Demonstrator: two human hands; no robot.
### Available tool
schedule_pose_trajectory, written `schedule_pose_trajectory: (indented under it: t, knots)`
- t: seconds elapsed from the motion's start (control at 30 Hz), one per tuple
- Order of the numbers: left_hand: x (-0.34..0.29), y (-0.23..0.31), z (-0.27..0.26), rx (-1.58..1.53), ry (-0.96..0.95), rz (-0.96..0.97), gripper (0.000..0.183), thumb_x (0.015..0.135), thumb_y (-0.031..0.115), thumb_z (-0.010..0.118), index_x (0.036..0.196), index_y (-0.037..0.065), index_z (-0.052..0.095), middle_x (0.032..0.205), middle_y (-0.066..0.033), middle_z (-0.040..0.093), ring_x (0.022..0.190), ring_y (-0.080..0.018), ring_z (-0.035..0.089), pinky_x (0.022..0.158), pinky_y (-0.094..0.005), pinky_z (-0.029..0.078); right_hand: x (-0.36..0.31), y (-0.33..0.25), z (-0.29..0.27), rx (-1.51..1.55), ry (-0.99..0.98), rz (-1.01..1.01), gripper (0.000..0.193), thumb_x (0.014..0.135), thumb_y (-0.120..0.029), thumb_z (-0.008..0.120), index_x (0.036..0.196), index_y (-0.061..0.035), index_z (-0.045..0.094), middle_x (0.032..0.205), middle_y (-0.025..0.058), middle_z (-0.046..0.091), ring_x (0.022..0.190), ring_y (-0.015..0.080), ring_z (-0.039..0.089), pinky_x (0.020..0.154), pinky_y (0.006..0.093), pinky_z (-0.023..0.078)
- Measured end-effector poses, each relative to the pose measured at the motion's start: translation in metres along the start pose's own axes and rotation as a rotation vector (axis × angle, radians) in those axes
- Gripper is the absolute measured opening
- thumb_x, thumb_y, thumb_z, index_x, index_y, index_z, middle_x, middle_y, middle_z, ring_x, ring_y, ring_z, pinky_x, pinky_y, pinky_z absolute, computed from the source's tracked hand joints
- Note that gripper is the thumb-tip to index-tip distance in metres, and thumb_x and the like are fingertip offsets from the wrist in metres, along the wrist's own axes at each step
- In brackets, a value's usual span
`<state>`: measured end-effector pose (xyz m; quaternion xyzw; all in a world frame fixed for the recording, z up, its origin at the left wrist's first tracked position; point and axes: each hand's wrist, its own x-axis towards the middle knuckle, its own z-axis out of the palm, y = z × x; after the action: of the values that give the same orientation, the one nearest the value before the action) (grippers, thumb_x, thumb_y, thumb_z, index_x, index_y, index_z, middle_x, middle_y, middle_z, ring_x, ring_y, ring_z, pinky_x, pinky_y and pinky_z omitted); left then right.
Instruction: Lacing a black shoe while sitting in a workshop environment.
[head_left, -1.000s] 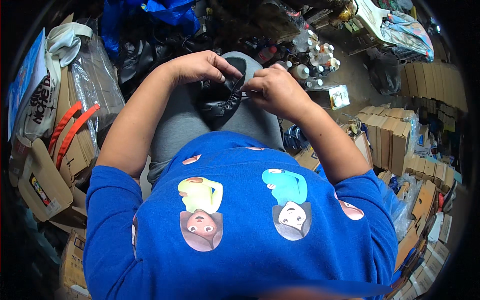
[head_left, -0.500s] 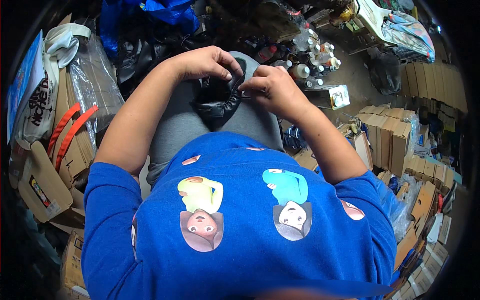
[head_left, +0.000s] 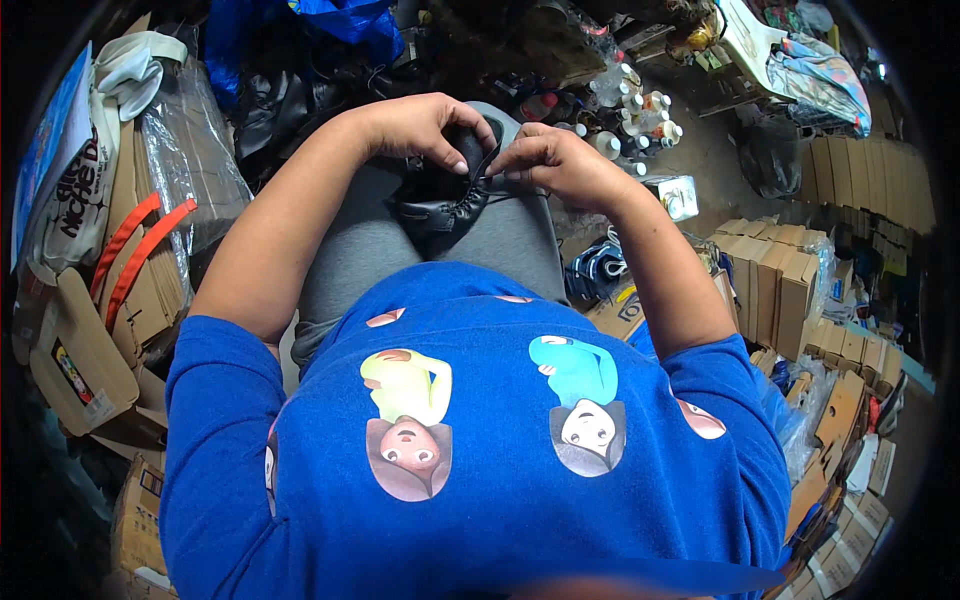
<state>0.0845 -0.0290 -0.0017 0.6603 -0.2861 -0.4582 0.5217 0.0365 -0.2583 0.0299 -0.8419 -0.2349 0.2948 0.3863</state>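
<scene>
A black leather shoe (head_left: 432,214), with what looks like lacing along one edge, rests on my lap between my thighs. My left hand (head_left: 440,130) curves over its far side, thumb and fingers gripping the raised edge. From the right, my right hand (head_left: 560,168) pinches at that same edge, its thumb and fingertips pressed together. Whatever thin thing may be between those fingertips is too small to make out. The inside of the shoe is dark, and my left hand covers part of it.
Several bottles (head_left: 632,125) stand on the floor ahead to the right, near a metal tin (head_left: 672,197). Stacked cardboard boxes (head_left: 765,270) line the right side. At left are cardboard, a plastic sheet (head_left: 195,150) and red straps (head_left: 150,255). A blue bag (head_left: 350,30) lies ahead.
My right hand has shifted slightly up and right, its fingers now straighter against the shoe's edge. My left hand keeps its grip and has moved slightly right with the shoe.
</scene>
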Motion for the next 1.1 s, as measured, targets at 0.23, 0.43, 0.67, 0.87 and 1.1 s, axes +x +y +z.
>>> schedule_pose_trajectory:
  t: [0.23,0.43,0.67,0.87,1.1]
  knots:
    - [-0.001,-0.003,0.001,0.009,0.036,-0.043,0.043,0.070,-0.001,0.069,0.112,0.002,0.059,0.093,-0.0020,0.063,0.087,-0.0104,0.058,0.084,-0.0263,0.046,0.001,0.009,0.019,0.137,0.106,0.005,0.016,0.078,-0.006,0.068,0.093,-0.0099,0.072,0.086,0.0015,0.058,0.083,0.0131,0.056,0.077,0.0274,0.046]
    - [-0.005,-0.007,0.006,0.019,0.073,0.031,0.044,0.071,0.000,0.070,0.113,0.004,0.060,0.093,-0.0018,0.063,0.086,-0.0095,0.057,0.084,-0.0260,0.046,-0.002,0.016,0.014,0.193,0.044,0.009,0.018,0.080,-0.006,0.066,0.098,-0.0079,0.070,0.089,0.0011,0.058,0.089,0.0125,0.055,0.083,0.0259,0.043]
    - [-0.006,-0.013,0.008,0.001,0.103,0.072,0.044,0.072,0.001,0.070,0.114,0.005,0.060,0.095,-0.0015,0.063,0.087,-0.0093,0.057,0.083,-0.0260,0.046,0.000,0.020,0.015,0.252,-0.006,0.036,0.017,0.082,-0.007,0.065,0.098,-0.0071,0.070,0.089,0.0003,0.058,0.087,0.0109,0.055,0.080,0.0248,0.044]
    - [-0.008,-0.018,0.014,0.019,0.168,-0.017,0.044,0.069,0.002,0.071,0.113,0.004,0.060,0.105,-0.0053,0.061,0.093,-0.0124,0.057,0.086,-0.0270,0.045,-0.003,0.002,0.035,0.232,0.202,0.077,0.015,0.077,-0.009,0.072,0.092,-0.0070,0.071,0.084,0.0009,0.062,0.080,0.0107,0.058,0.072,0.0241,0.046]
    - [-0.060,-0.013,0.040,0.445,0.783,0.197,0.039,0.075,-0.005,0.054,0.112,0.004,0.059,0.099,-0.0122,0.050,0.094,-0.0256,0.053,0.088,-0.0315,0.042,-0.019,-0.018,0.037,-0.208,0.339,-0.123,0.024,0.072,-0.006,0.068,0.094,-0.0160,0.071,0.080,0.0091,0.058,0.076,0.0269,0.060,0.070,0.0349,0.047]
